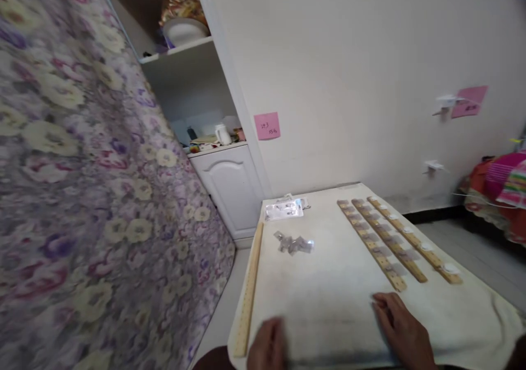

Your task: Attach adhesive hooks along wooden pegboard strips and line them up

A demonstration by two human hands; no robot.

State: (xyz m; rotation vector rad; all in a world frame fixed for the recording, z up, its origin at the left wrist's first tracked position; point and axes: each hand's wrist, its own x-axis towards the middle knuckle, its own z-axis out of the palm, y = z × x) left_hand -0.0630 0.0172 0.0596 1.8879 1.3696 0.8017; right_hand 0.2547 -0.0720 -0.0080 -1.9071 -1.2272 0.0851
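My left hand [267,345] rests at the near edge of a white cloth-covered table [329,282]; it is blurred and its fingers do not show clearly. My right hand [400,329] lies flat on the cloth with fingers stretched forward, holding nothing, just short of the near end of three wooden strips [390,241] that carry small clear and white pieces. A little heap of small clear packets [293,244] lies at the table's middle left. A clear plastic bag [284,209] sits at the far left corner. A long wooden strip [250,290] runs along the left edge.
A bed with a purple floral cover [94,194] fills the left. A white cabinet [228,186] with shelves stands behind. Pink notes [267,125] are stuck on the white wall. Bright coloured fabric [503,189] is heaped at the right.
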